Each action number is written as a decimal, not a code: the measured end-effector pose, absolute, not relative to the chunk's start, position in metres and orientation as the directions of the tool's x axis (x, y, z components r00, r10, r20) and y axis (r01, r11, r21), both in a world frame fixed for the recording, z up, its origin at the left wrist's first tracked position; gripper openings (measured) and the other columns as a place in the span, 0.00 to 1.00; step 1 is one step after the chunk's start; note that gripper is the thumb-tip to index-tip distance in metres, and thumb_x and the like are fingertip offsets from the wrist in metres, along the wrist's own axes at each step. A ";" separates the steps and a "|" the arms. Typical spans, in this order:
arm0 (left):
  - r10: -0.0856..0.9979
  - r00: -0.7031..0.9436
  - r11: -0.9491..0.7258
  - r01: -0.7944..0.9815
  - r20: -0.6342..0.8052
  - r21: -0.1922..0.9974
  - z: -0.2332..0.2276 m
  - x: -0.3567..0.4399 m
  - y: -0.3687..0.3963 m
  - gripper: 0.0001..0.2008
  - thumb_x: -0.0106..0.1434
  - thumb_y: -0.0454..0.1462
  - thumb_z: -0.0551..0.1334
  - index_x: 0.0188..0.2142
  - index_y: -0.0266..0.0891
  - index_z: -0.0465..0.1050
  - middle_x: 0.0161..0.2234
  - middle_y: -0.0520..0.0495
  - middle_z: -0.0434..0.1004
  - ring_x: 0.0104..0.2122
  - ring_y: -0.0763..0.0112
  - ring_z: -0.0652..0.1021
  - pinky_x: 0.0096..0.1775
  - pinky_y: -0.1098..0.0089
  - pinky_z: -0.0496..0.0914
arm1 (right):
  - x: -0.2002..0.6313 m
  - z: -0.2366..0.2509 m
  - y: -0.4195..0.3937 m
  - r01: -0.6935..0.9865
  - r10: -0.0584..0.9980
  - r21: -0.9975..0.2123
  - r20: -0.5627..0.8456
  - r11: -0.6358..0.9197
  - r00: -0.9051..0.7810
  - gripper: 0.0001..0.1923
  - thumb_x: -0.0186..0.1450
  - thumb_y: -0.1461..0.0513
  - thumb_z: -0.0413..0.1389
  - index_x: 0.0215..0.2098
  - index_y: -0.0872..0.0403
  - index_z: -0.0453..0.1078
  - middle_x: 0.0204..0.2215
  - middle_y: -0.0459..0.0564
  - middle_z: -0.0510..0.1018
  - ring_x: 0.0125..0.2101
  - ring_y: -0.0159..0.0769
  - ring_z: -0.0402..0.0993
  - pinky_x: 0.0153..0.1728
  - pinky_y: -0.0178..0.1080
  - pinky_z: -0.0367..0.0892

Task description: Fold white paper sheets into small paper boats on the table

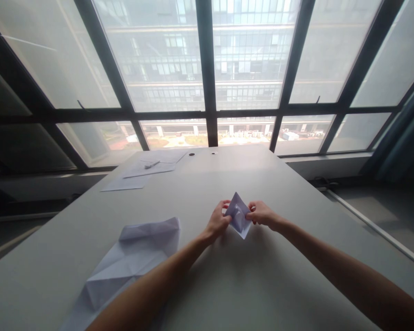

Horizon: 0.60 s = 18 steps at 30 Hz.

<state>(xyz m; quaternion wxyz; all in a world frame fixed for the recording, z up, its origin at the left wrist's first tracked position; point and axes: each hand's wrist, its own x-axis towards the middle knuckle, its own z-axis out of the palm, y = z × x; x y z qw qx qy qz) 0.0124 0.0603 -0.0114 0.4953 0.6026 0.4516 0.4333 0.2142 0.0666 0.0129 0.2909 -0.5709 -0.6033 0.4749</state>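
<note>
The folded paper, a small white diamond with crisp creases, is held just above the middle of the grey table, pinched from both sides: the left hand grips its left edge, the right hand its right. The work seems mid-fold; pulling the flaps apart evenly would call for a light, balanced tug. Nearer left lies a larger creased sheet, matte and rumpled; flat sheets and a pen sit far off.

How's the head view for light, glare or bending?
Head view: strong backlight from the window washes out the outside; the folded paper between left hand and right hand stays dim but readable; window frames bow outward at the edges.
</note>
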 end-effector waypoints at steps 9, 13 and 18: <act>0.938 -0.163 -0.238 0.342 0.307 0.909 -0.010 -0.004 0.072 0.18 0.65 0.40 0.57 0.54 0.38 0.66 0.46 0.42 0.70 0.31 0.69 0.71 0.37 0.66 0.69 | 0.207 -0.001 0.116 0.425 0.964 -0.895 -0.219 -0.138 -0.149 0.06 0.51 0.70 0.58 0.27 0.56 0.67 0.14 0.41 0.70 0.15 0.27 0.66 0.16 0.28 0.56; 0.936 -0.185 -0.229 0.326 0.299 0.917 -0.018 -0.004 0.076 0.16 0.65 0.38 0.56 0.52 0.38 0.66 0.44 0.44 0.69 0.28 0.71 0.69 0.35 0.67 0.69 | 0.206 0.005 0.166 0.455 0.984 -0.881 -0.171 -0.130 -0.050 0.07 0.53 0.70 0.61 0.26 0.56 0.67 0.14 0.42 0.71 0.16 0.27 0.68 0.15 0.28 0.55; 0.946 -0.158 -0.223 0.319 0.283 0.921 -0.023 -0.002 0.077 0.16 0.65 0.37 0.56 0.53 0.39 0.65 0.45 0.44 0.69 0.27 0.73 0.68 0.35 0.68 0.69 | 0.203 0.009 0.225 0.491 0.989 -0.859 -0.139 -0.146 0.050 0.08 0.53 0.70 0.63 0.23 0.57 0.68 0.11 0.42 0.69 0.14 0.27 0.67 0.15 0.27 0.55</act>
